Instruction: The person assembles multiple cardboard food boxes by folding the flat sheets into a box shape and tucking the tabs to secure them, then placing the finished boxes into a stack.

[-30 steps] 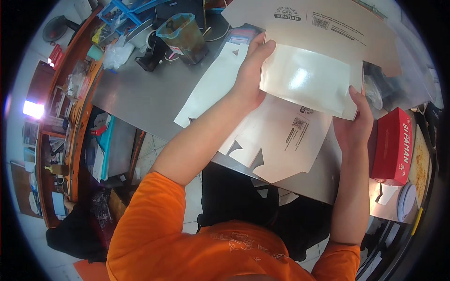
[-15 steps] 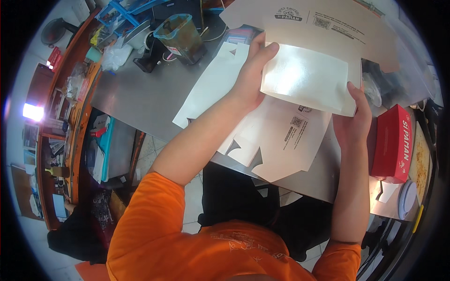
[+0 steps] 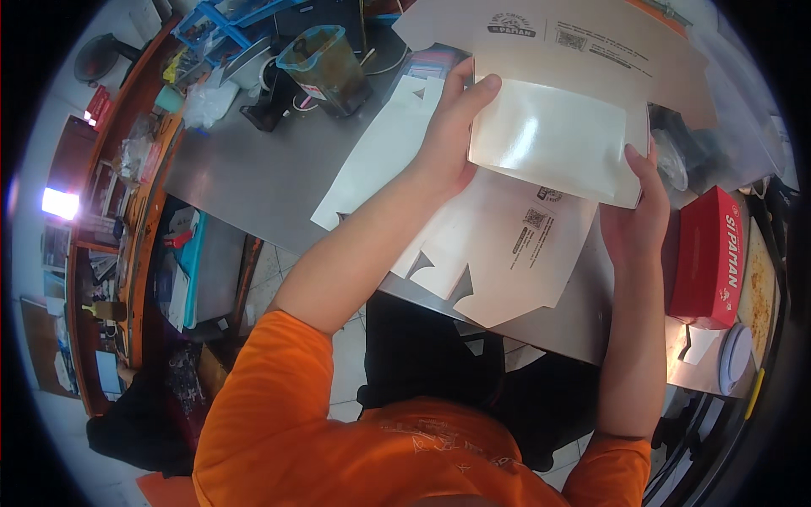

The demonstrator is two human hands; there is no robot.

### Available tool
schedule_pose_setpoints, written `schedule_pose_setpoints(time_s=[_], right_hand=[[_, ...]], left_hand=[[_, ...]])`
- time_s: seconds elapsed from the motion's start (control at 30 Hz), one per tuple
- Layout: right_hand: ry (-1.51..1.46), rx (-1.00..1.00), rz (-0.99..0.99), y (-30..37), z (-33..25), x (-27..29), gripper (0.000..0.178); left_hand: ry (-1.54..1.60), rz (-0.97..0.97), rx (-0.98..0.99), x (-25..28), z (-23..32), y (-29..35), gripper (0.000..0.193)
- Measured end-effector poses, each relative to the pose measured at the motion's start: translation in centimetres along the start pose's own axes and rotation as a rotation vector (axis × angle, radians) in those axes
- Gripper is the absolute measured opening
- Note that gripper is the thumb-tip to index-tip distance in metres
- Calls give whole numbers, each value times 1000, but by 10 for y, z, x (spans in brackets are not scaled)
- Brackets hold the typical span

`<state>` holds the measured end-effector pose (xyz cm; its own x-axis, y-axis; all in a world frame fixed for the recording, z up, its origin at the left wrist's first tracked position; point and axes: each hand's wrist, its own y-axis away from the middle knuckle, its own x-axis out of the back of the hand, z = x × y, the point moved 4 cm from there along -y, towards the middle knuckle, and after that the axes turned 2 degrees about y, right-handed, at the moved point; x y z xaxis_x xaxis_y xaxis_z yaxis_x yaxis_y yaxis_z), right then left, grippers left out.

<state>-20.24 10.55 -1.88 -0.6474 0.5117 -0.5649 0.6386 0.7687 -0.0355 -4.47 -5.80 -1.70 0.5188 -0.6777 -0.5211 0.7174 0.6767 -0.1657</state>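
Between my two hands is a partly folded cardboard box (image 3: 557, 139), its glossy white inside facing up and its side walls raised. My left hand (image 3: 456, 122) grips the left wall, thumb over the top edge. At the near right corner my right hand (image 3: 638, 203) holds the other side, thumb on the wall; its remaining fingers are hidden below. A wide printed flap (image 3: 549, 42) of pale card stretches away beyond the box. Beneath it, flat cardboard blanks (image 3: 515, 270) lie on the metal table, some white side up, one printed side up.
To the right stands a folded red box (image 3: 710, 258), with a round white lid (image 3: 735, 359) nearer me. A clear plastic tub (image 3: 325, 72) with a blue rim sits at the back left of the metal table (image 3: 245, 182). Orange-edged shelves (image 3: 127, 220) line the left.
The box has shifted very slightly to the left, and the glare on its white inside has shrunk. Both hands keep their hold.
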Motion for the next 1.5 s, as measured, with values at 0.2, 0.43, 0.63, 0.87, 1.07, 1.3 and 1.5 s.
schedule_pose_setpoints(time_s=[0.2,0.43,0.63,0.87,1.07,1.3,1.5], right_hand=[[-28,-20,19,-2,0,2,67],[-29,-5,-2,-1,-1,2,61],[18,30,47,2,-2,-2,74],[47,97,97,-1,-7,3,73],[175,150,115,2,-14,1,78],[176,129,112,6,-7,-6,73],[142,81,133,-4,-5,10,76]], left_hand=[[-13,45,32,-2,-2,2,80],[40,23,29,16,-10,-9,98],[-13,1,54,9,-9,-6,100],[-75,17,108,2,-9,-2,103],[-77,97,100,6,-12,-2,109],[6,76,2,13,-9,-6,99],[-52,103,-19,10,-8,-5,94]])
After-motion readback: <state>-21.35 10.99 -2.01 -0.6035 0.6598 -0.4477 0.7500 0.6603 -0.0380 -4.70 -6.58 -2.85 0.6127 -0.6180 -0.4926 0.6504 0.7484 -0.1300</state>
